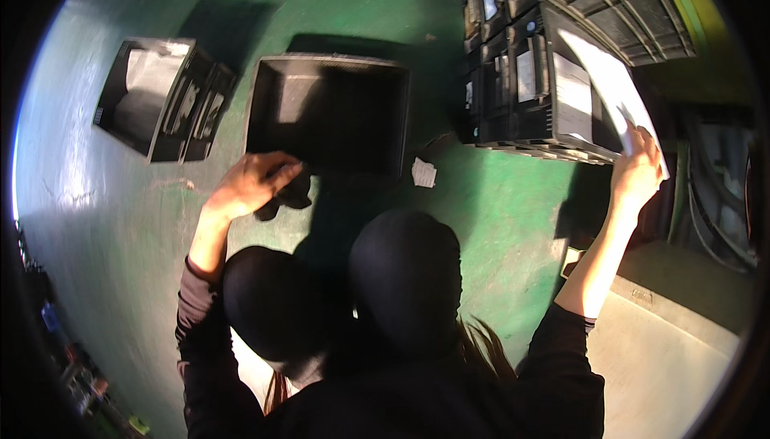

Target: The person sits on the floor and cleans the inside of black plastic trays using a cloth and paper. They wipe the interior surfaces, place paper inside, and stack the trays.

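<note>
Nearest, the left hand (249, 184) has its fingers curled around a dark, crumpled piece of cloth (287, 195) at the near edge of an open black crate (330, 110) on the green floor (144, 222). Farther right, the right hand (635, 172) pinches a white sheet (613, 90) lying over the stacked black crates (553, 70). At far left stands a tipped black box (160, 98).
</note>
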The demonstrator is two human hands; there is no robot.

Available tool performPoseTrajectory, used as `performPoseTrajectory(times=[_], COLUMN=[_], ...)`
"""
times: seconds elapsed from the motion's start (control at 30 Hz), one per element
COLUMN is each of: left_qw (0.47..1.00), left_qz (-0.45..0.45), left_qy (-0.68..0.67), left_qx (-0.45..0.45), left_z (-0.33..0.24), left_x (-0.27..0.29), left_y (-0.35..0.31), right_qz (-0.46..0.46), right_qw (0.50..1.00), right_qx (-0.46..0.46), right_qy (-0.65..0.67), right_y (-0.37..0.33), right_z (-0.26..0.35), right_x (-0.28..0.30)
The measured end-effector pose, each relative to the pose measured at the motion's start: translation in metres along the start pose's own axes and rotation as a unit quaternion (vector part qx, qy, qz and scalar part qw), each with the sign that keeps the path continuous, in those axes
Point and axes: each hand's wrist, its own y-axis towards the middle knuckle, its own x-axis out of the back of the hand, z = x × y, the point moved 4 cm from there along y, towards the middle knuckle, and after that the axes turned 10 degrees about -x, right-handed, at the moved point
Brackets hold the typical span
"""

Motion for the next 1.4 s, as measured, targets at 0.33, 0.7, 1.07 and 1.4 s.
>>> performPoseTrajectory(times=[0.33, 0.7, 1.07, 1.4], left_qw=[0.991, 0.99, 0.989, 0.94], left_qz=[0.118, 0.025, -0.048, -0.271], left_qy=[0.034, -0.062, -0.139, -0.088], left_qx=[0.047, 0.123, 0.035, 0.188], left_z=[-0.007, -0.002, -0.003, 0.103], left_x=[-0.005, 0.042, 0.046, 0.075], left_y=[-0.013, -0.069, -0.085, -0.126], right_qz=[0.064, 0.473, 0.588, 0.547], right_qw=[0.744, 0.503, -0.029, 0.029], right_qx=[0.458, -0.024, -0.336, -0.295], right_qy=[0.483, 0.723, 0.735, 0.783], right_y=[-0.227, -0.116, -0.255, -0.181], right_z=[0.299, 0.287, 0.295, 0.267], right_x=[-0.03, -0.036, -0.149, -0.087])
